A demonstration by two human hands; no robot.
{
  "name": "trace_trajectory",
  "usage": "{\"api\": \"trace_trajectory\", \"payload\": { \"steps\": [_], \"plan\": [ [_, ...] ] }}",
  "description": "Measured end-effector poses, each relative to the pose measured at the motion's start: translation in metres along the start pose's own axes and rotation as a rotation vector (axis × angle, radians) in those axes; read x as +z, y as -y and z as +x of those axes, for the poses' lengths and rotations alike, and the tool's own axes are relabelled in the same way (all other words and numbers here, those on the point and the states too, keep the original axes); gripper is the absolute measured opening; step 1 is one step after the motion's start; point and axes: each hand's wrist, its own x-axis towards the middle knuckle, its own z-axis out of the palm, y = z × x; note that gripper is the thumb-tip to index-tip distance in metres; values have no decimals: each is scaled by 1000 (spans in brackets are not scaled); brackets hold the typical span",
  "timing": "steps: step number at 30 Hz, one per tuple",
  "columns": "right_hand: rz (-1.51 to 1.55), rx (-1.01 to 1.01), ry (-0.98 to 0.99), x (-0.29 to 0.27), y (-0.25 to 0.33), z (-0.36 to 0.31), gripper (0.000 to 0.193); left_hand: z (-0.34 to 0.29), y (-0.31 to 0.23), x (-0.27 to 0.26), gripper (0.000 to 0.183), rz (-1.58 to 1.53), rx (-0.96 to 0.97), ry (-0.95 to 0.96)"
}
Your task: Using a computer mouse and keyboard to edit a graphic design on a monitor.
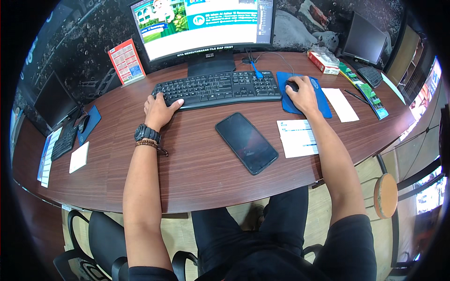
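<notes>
My left hand rests at the left end of a black keyboard, its fingers apart on the keys and the thumb stretched toward the near edge. A dark watch and a beaded bracelet circle that wrist. Over a dark mouse curves my right hand, its palm hiding part of the mouse. Beneath it lies a blue mouse pad, just right of the keyboard. Behind the keyboard stands a large lit monitor with a colourful layout on its screen. A blue cable plug lies at the keyboard's far edge.
A black smartphone lies before the keyboard, near a printed paper slip. Rightward are a white sheet, a pen and a red-and-white box. A desk calendar stands left of the monitor. Chairs stand below the desk edge.
</notes>
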Motion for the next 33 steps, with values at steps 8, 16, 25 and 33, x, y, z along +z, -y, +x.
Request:
{"api": "trace_trajectory", "payload": {
  "steps": [8,16,25,33],
  "plan": [
    [3,-11,-7,1,0,1,38,-1,-3,-3,89,64,5,2],
    [-15,-5,-12,0,3,0,37,-5,-7,-4,79,101,95,-87],
    [-9,-21,-7,0,0,0,36,-10,-17,-12,72,28,64,-28],
    [-11,-15,-6,0,-4,2,37,-9,-19,-15,76,65,44,-4]
  ]
}}
